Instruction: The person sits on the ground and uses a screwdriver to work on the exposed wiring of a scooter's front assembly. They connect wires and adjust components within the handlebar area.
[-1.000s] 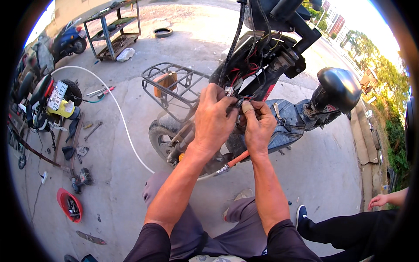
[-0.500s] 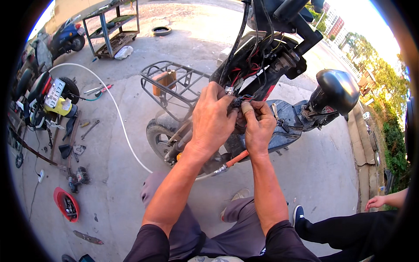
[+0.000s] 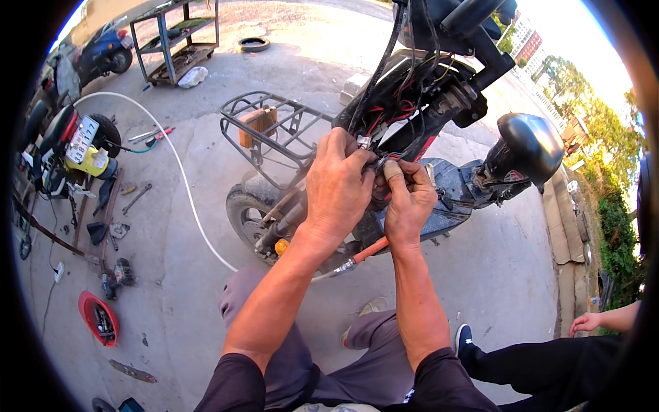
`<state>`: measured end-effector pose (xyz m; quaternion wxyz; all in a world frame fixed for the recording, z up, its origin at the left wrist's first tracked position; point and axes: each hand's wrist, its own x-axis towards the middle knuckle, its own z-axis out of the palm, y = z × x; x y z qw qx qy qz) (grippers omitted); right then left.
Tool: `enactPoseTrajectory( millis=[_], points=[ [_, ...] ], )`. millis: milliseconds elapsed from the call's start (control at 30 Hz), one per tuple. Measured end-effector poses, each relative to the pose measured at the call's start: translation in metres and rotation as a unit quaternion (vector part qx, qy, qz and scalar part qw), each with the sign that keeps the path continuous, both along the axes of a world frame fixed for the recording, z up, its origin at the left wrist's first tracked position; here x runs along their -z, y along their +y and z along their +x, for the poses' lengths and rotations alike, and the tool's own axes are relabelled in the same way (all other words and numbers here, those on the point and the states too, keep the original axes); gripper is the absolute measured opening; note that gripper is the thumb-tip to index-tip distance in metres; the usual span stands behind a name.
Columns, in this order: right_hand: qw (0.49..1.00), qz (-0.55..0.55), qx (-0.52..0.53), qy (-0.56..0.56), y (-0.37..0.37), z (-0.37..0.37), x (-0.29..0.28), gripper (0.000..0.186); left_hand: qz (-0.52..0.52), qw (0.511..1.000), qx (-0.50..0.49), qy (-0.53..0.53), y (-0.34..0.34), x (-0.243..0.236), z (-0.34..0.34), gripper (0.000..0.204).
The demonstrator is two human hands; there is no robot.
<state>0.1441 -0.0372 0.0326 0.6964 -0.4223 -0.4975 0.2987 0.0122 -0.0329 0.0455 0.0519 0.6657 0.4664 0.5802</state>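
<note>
My left hand (image 3: pixel 336 185) is closed in a pinch on a bundle of thin wires and small connectors (image 3: pixel 381 154) in the scooter's opened front body (image 3: pixel 425 117). My right hand (image 3: pixel 408 196) pinches the same bundle beside it, thumb on top; the exact piece between the fingertips is partly hidden. Red, black and yellow wires hang above both hands. The black rear-view handlebar parts (image 3: pixel 467 24) rise at the top, and a metal rack (image 3: pixel 268 123) with an orange block sits left of my hands. An orange-handled hose tool (image 3: pixel 371 250) hangs below my hands, joined to a white hose (image 3: pixel 189 178).
A metal trolley (image 3: pixel 171 44), parked scooters (image 3: pixel 89 62), a tyre (image 3: pixel 254 44), a red tray of tools (image 3: pixel 97 318) and scattered parts are at left. Another person's leg (image 3: pixel 522 360) and hand (image 3: pixel 583 323) are at lower right, near a kerb (image 3: pixel 570 261).
My hands stay pinched on the wiring, with slight finger movement. The view has shifted a little. The other person's hand appears slightly further left.
</note>
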Motion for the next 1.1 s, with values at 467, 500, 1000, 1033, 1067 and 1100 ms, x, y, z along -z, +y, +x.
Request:
enactPoseTrajectory(
  millis=[467, 500, 1000, 1033, 1067, 1100],
  points=[
    [1.0, 0.017, 0.015, 0.005, 0.002, -0.002, 0.004, 0.012, 0.012, 1.0, 0.004, -0.004, 0.002, 0.001, 0.0, 0.021],
    [1.0, 0.016, 0.015, 0.003, 0.003, -0.003, 0.004, 0.012, 0.014, 1.0, 0.002, -0.004, 0.002, 0.001, 0.0, 0.022],
    [0.997, -0.011, -0.053, -0.047, 0.001, 0.004, -0.017, 0.011, 0.027, 1.0, 0.006, 0.004, 0.004, 0.003, -0.002, 0.023],
    [0.995, -0.018, -0.064, -0.073, 0.001, 0.011, -0.017, 0.011, 0.029, 1.0, 0.007, 0.005, 0.004, 0.003, -0.002, 0.023],
    [0.992, -0.024, -0.076, -0.099, 0.003, 0.018, -0.016, 0.01, 0.031, 0.999, 0.006, 0.005, 0.004, 0.004, -0.002, 0.023],
    [0.988, -0.014, -0.066, -0.136, 0.005, 0.023, -0.015, 0.008, 0.031, 0.999, 0.011, 0.003, 0.004, 0.003, -0.002, 0.023]
  ],
)
